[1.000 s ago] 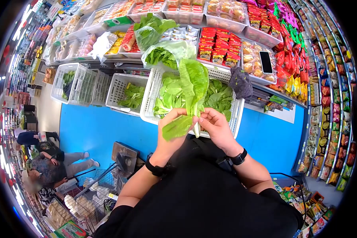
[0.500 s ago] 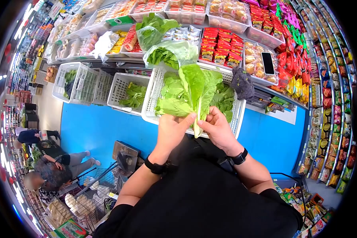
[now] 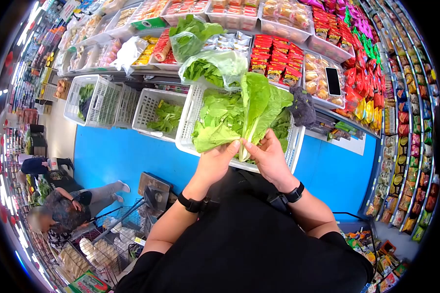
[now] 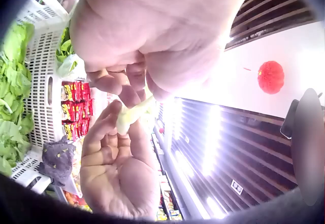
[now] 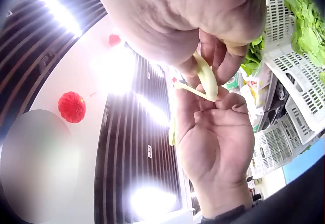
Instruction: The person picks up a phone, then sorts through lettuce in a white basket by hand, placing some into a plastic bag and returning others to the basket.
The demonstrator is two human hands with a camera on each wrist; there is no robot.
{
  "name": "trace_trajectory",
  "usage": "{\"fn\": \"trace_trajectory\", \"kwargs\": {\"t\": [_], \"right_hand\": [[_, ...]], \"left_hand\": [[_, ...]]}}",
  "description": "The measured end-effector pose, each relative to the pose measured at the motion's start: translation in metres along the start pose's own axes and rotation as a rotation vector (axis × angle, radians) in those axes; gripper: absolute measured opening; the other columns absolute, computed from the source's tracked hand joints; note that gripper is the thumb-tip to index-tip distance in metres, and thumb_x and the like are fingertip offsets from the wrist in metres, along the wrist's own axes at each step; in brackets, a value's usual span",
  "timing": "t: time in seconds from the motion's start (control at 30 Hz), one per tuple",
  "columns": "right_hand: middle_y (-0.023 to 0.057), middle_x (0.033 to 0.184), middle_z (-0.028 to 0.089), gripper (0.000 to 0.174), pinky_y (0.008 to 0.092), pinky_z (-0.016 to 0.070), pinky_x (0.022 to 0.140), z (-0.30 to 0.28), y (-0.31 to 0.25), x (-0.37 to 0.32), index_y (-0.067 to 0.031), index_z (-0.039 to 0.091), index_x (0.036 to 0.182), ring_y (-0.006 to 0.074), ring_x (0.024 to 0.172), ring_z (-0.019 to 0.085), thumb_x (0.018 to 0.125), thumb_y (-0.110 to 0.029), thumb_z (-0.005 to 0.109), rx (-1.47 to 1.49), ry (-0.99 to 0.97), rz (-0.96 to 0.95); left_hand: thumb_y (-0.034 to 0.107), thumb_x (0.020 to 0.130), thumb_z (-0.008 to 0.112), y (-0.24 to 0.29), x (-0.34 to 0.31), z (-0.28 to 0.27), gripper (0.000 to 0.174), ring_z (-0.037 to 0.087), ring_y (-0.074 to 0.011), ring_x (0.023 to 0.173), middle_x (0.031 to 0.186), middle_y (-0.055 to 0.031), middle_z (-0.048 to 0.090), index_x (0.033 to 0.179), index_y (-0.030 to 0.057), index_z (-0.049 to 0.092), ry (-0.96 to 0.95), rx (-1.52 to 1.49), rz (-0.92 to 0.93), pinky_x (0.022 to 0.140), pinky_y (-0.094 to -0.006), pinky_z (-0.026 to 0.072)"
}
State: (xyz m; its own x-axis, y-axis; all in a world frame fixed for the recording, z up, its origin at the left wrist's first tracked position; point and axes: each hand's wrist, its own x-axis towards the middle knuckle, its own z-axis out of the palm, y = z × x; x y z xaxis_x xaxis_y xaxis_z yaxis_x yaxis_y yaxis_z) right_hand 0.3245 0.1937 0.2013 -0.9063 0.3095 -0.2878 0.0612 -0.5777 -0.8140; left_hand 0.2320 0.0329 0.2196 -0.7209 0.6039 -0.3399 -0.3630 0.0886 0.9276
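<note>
Between both hands stands a head of green leaf lettuce (image 3: pixel 261 105), its leaves fanning up over a white crate (image 3: pixel 183 128) of leafy greens (image 3: pixel 215 112). My left hand (image 3: pixel 214 163) pinches near its base with thumb and fingers, and a pale leaf (image 3: pixel 215 138) spreads out above that hand. On the other side, my right hand (image 3: pixel 273 160) grips the stalks between thumb and curled fingers. The pale stalk end (image 4: pixel 133 115) shows between the two hands in the left wrist view. In the right wrist view the stalk end (image 5: pixel 207 82) looks split in two.
Bagged greens (image 3: pixel 212 68) lie at the crate's far edge, a dark crumpled cloth (image 3: pixel 303 106) at its right corner. A phone (image 3: pixel 333 81) rests on packaged buns. More crates (image 3: pixel 159 110) stand left. Behind on the left are a wire cart (image 3: pixel 107 244) and a person (image 3: pixel 68 210).
The lettuce has leaned right and its leaves have fanned apart. The loose leaf that hung over my left hand now lies farther forward, over the crate. Both hands keep hold near the base.
</note>
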Motion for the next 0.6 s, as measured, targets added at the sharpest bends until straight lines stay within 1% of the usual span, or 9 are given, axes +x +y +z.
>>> {"fn": "trace_trajectory", "kwargs": {"t": [0.17, 0.23, 0.3, 0.37, 0.43, 0.47, 0.53, 0.57, 0.6], "right_hand": [[0.0098, 0.123, 0.065, 0.037, 0.0298, 0.0576, 0.084, 0.002, 0.008, 0.008, -0.0027, 0.048, 0.129, 0.0174, 0.113, 0.069, 0.101, -0.002, 0.072, -0.103, 0.065, -0.067], [0.0092, 0.120, 0.064, 0.035, 0.0292, 0.0576, 0.082, -0.002, 0.015, 0.013, -0.0036, 0.048, 0.126, 0.0165, 0.111, 0.069, 0.100, -0.002, 0.072, -0.127, 0.079, -0.083], [0.0082, 0.116, 0.063, 0.034, 0.0286, 0.0575, 0.078, -0.006, 0.022, 0.020, -0.0044, 0.047, 0.122, 0.0168, 0.105, 0.071, 0.100, -0.003, 0.073, -0.074, 0.176, -0.075], [0.0082, 0.114, 0.063, 0.033, 0.0306, 0.0594, 0.079, -0.005, 0.019, 0.025, -0.0042, 0.047, 0.123, 0.0196, 0.100, 0.072, 0.101, -0.002, 0.071, -0.030, 0.177, -0.057], [0.0084, 0.113, 0.064, 0.030, 0.0347, 0.0619, 0.081, -0.005, 0.021, 0.032, -0.0041, 0.047, 0.124, 0.0226, 0.100, 0.073, 0.102, 0.000, 0.067, 0.137, 0.264, -0.113], [0.0092, 0.114, 0.065, 0.027, 0.0386, 0.0633, 0.082, -0.006, 0.018, 0.036, -0.0040, 0.049, 0.125, 0.0234, 0.100, 0.073, 0.104, 0.000, 0.065, 0.148, 0.294, -0.119], [0.0075, 0.116, 0.066, 0.027, 0.0382, 0.0625, 0.084, -0.016, 0.019, 0.041, -0.0054, 0.050, 0.127, 0.0209, 0.099, 0.071, 0.105, -0.002, 0.065, 0.135, 0.289, -0.102], [0.0059, 0.118, 0.067, 0.028, 0.0379, 0.0616, 0.086, -0.020, 0.020, 0.044, -0.0068, 0.051, 0.129, 0.0184, 0.099, 0.070, 0.105, -0.004, 0.064, 0.118, 0.288, -0.088], [0.0101, 0.117, 0.065, 0.027, 0.0393, 0.0634, 0.082, -0.018, 0.015, 0.046, -0.0035, 0.049, 0.126, 0.0230, 0.098, 0.072, 0.104, -0.002, 0.066, 0.126, 0.303, -0.088]], "left_hand": [[0.012, 0.103, 0.074, -0.020, 0.008, -0.012, 0.021, 0.065, -0.0134, 0.106, 0.116, -0.0059, 0.072, 0.121, 0.0017, 0.071, -0.056, -0.106, 0.131, 0.094, -0.0309, 0.0526], [0.012, 0.101, 0.076, -0.008, 0.007, -0.011, 0.018, 0.064, -0.0106, 0.096, 0.104, -0.0038, 0.072, 0.116, 0.0012, 0.071, 0.012, 0.028, 0.232, 0.086, -0.0279, 0.0525], [0.013, 0.101, 0.076, -0.006, 0.009, -0.016, 0.019, 0.065, -0.0108, 0.093, 0.101, -0.0039, 0.072, 0.115, 0.0011, 0.071, 0.012, 0.020, 0.170, 0.083, -0.0277, 0.0529], [0.014, 0.101, 0.077, -0.007, 0.009, -0.021, 0.019, 0.065, -0.0109, 0.090, 0.098, -0.0040, 0.072, 0.114, 0.0009, 0.072, 0.013, 0.011, 0.106, 0.081, -0.0274, 0.0532], [0.014, 0.102, 0.076, -0.013, 0.011, -0.027, 0.015, 0.065, -0.0103, 0.083, 0.092, -0.0019, 0.072, 0.110, 0.0018, 0.075, -0.003, -0.194, 0.061, 0.075, -0.0277, 0.0541], [0.014, 0.102, 0.076, -0.014, 0.013, -0.032, 0.015, 0.065, -0.0103, 0.083, 0.092, -0.0019, 0.072, 0.110, 0.0018, 0.075, 0.000, -0.191, 0.061, 0.075, -0.0277, 0.0541], [0.008, 0.098, 0.076, -0.013, 0.016, -0.041, 0.009, 0.070, -0.0152, 0.080, 0.089, -0.0052, 0.076, 0.105, 0.0033, 0.077, 0.179, 0.312, 0.175, 0.072, -0.0309, 0.0561], [0.008, 0.098, 0.076, -0.011, 0.017, -0.046, 0.009, 0.070, -0.0152, 0.080, 0.089, -0.0052, 0.076, 0.105, 0.0033, 0.077, 0.186, 0.312, 0.175, 0.072, -0.0309, 0.0561], [0.008, 0.096, 0.078, -0.007, 0.019, -0.054, 0.009, 0.070, -0.0167, 0.075, 0.088, -0.0084, 0.076, 0.103, 0.0028, 0.078, 0.281, 0.571, 0.366, 0.069, -0.0308, 0.0561]]}}
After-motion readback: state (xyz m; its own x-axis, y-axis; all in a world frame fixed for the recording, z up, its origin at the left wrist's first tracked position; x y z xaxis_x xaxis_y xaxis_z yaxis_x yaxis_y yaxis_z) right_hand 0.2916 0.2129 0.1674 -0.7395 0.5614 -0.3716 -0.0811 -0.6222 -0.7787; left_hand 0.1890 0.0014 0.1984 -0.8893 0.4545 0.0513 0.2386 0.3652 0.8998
